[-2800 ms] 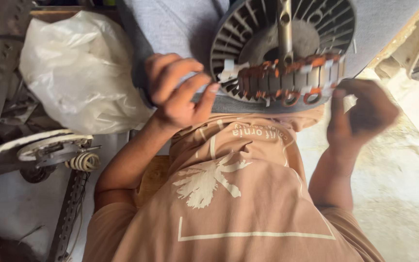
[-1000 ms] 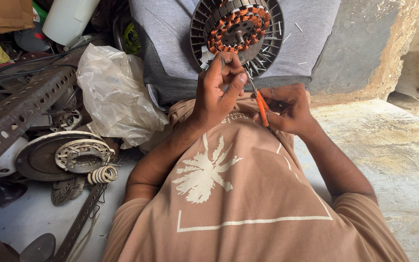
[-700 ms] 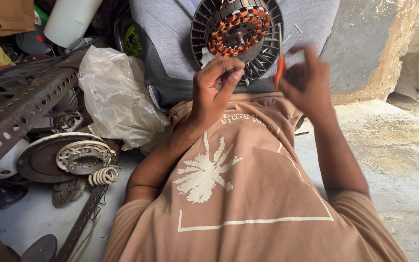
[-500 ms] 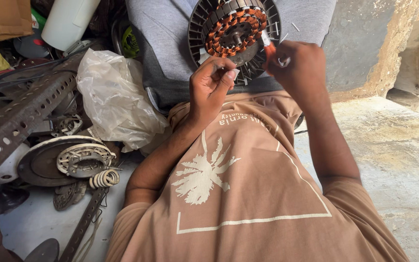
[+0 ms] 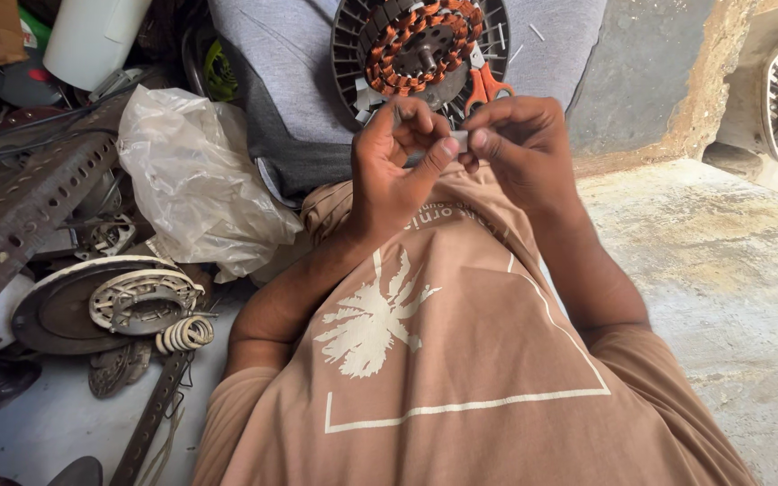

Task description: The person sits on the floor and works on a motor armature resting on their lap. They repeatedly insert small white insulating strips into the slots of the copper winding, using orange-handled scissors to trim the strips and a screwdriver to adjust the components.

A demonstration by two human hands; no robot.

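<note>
Both hands have come back off the stator (image 5: pixel 425 45), the left hand (image 5: pixel 398 153) and right hand (image 5: pixel 520 144) now pinching one small grey strip (image 5: pixel 458 140) between fingertips, scissors (image 5: pixel 483 85) lying set down by the windings.

On your left, a crumpled clear plastic bag (image 5: pixel 198 184) lies against the grey cloth (image 5: pixel 290 81). A perforated steel angle bar (image 5: pixel 24 216) slants along the floor's left edge. Just below it you see a dark round motor cover (image 5: pixel 65 310) holding a pale winding ring (image 5: pixel 141 297), with a small wire coil (image 5: pixel 185 334) beside it. A white bucket (image 5: pixel 94 40) stands at the top left corner.
</note>
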